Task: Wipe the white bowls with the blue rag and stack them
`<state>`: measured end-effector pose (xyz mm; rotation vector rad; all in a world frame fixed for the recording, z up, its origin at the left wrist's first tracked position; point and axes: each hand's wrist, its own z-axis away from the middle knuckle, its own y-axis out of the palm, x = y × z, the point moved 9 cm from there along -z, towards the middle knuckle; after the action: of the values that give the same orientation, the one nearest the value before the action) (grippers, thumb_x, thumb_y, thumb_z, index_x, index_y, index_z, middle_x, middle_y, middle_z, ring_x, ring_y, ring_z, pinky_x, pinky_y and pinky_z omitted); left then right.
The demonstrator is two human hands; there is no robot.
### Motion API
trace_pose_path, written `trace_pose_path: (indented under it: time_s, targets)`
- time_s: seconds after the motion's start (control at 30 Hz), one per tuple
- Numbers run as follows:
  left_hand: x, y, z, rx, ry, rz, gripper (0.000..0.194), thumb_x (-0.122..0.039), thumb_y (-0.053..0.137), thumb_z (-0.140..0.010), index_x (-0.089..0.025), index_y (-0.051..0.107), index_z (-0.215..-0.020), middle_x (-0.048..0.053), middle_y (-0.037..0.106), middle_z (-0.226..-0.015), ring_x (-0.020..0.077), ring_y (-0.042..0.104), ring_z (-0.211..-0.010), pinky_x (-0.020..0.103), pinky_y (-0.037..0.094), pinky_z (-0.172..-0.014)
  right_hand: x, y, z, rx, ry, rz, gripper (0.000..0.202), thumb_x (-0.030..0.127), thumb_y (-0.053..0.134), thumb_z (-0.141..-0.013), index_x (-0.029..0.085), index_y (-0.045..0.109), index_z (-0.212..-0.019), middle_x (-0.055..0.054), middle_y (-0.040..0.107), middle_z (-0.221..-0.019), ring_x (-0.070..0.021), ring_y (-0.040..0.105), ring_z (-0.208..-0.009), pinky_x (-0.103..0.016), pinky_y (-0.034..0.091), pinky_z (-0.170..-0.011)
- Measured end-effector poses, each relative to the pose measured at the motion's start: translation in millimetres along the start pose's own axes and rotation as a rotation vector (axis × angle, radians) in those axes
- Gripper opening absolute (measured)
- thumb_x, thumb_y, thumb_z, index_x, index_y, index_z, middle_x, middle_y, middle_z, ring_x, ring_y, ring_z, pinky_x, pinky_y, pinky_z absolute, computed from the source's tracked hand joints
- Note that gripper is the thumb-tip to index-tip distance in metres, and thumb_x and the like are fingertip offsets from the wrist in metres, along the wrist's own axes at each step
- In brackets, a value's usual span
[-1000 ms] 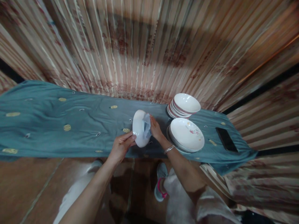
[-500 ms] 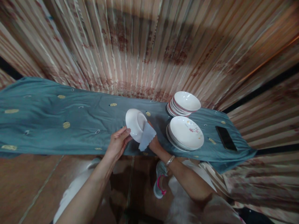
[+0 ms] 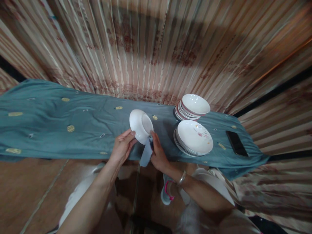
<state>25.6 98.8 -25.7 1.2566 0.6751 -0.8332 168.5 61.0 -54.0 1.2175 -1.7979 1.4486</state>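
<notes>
A white plate (image 3: pixel 137 126) is tilted up above the cloth-covered table, its underside with the round foot ring facing me. My left hand (image 3: pixel 123 145) grips its lower left rim, thumb on the underside and fingers behind. At the lower right edge of the plate, my right hand (image 3: pixel 158 152) is closed on a light blue cleaning cloth (image 3: pixel 146 155), which hangs down below the rim. Part of the cloth is hidden by the right fingers.
To the right stands a stack of plates (image 3: pixel 193 138) with a floral pattern, and behind it a stack of bowls (image 3: pixel 195 104). A black phone (image 3: pixel 236 143) lies farther right on the blue tablecloth (image 3: pixel 92 130). A pleated curtain (image 3: pixel 146 52) hangs behind the table.
My right hand has moved the cloth from across the plate's underside down to its lower right rim. The cloth now hangs narrower. The left hand keeps its hold.
</notes>
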Motion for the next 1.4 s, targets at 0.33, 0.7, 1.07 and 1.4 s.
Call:
trace_pose_path:
  time_s: [0.33, 0.7, 1.07, 1.4]
  targets:
    - [-2.2, 7.0, 8.0, 0.056, 0.080, -0.206, 0.038, -0.039, 0.083, -0.059, -0.015, 0.078, -0.088, 0.006, 0.075, -0.083, 0.0237, 0.068, -0.081, 0.035, 0.055, -0.078, 10.3, -27.1, -20.7, -0.063, 0.049, -0.015, 0.052, 0.011, 0.044, -0.082, 0.022, 0.059, -0.130, -0.006, 0.050, -0.145, -0.0186, 0.044, -0.136, -0.040, 0.030, -0.118]
    - [-10.1, 35.1, 28.4, 0.213, 0.353, -0.665, 0.017, -0.033, 0.067, -0.076, -0.023, 0.079, -0.082, 0.004, 0.076, -0.086, 0.0263, 0.069, -0.085, 0.034, 0.051, -0.085, 1.6, -72.4, -45.6, -0.179, 0.156, -0.265, 0.033, 0.023, 0.049, -0.080, 0.021, 0.072, -0.103, -0.001, 0.075, -0.103, -0.0222, 0.067, -0.100, -0.041, 0.050, -0.096]
    - [19.0, 47.0, 40.8, 0.484, 0.518, -1.056, 0.032, -0.019, 0.049, -0.086, -0.021, 0.074, -0.104, 0.012, 0.074, -0.107, 0.0262, 0.069, -0.100, 0.037, 0.052, -0.091, -28.7, -104.7, -57.5, -0.302, 0.214, -0.273, 0.034, 0.027, 0.047, -0.080, 0.018, 0.070, -0.103, -0.003, 0.074, -0.104, -0.0215, 0.065, -0.102, -0.040, 0.048, -0.098]
    - [43.3, 44.5, 40.6, 0.566, 0.563, -1.450, 0.040, -0.001, 0.043, -0.078, -0.019, 0.071, -0.099, 0.012, 0.073, -0.100, 0.0240, 0.068, -0.096, 0.034, 0.053, -0.087, -42.6, -84.2, -81.1, -0.133, 0.087, 0.322, 0.038, 0.012, 0.041, -0.083, 0.017, 0.063, -0.113, -0.011, 0.065, -0.124, -0.0253, 0.056, -0.120, -0.044, 0.039, -0.109]
